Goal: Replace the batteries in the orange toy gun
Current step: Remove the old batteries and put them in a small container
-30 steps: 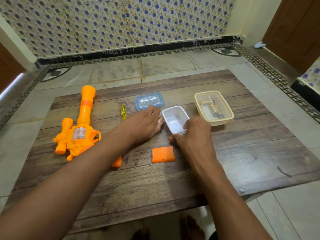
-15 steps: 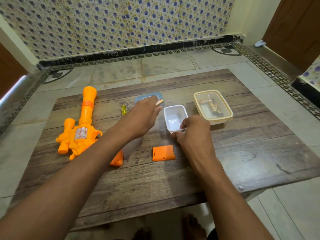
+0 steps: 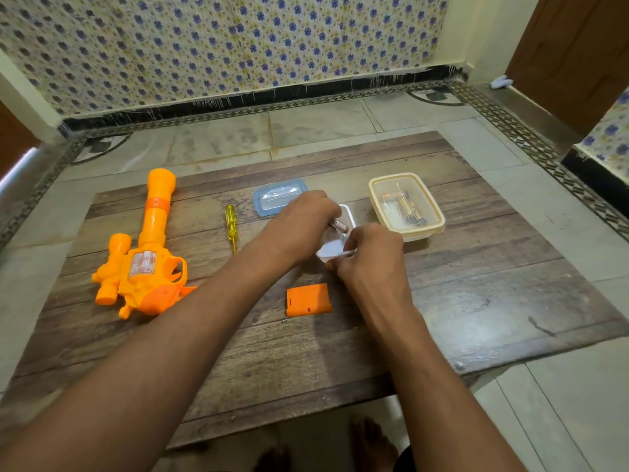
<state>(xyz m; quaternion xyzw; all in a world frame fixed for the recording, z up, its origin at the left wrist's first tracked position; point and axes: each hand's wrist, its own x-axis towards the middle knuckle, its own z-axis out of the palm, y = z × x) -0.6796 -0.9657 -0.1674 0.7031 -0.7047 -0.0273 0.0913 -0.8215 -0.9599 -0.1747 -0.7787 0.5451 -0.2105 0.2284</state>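
Note:
The orange toy gun [image 3: 146, 253] lies on its side at the left of the wooden board. Its orange battery cover [image 3: 308, 300] lies loose near the board's middle, with a tiny screw [image 3: 284, 321] just in front of it. My left hand [image 3: 299, 226] pinches a small battery [image 3: 338, 226] over the open white tub [image 3: 335, 248]. My right hand [image 3: 369, 257] grips the tub's near rim. A yellow screwdriver [image 3: 231, 226] lies between the gun and the tub.
A blue lid [image 3: 275, 199] lies behind my left hand. A lidded cream container [image 3: 406, 206] with batteries inside stands at the right. The wooden board [image 3: 476, 301] sits on a tiled floor, a patterned wall behind. Bare feet [image 3: 371, 444] show below the near edge.
My left hand rose from the board with a battery and swung right over the white tub. My right hand stayed on the tub's rim.

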